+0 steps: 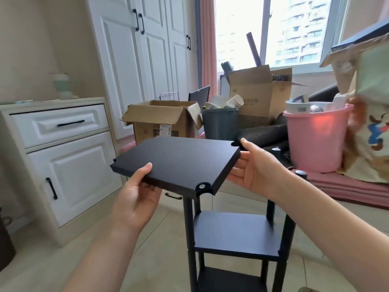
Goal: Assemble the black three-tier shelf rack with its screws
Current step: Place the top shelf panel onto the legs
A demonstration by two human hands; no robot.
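The person holds the top shelf board (176, 163) tilted in the air above the rack frame (237, 239), which already carries its middle and bottom shelves. The left hand (136, 194) grasps the board's near edge, thumb on top and fingers underneath. The right hand (250, 165) grasps the board's far right edge, thumb above, fingers curled under. One notched corner of the board sits on the frame's near-left post top (202, 186); the right-side posts (300, 174) stand bare, apart from the board. The step in hand looks like seating the third tier. The next move probably calls for levelling the board, lining each corner notch with its post, then screwing it down.
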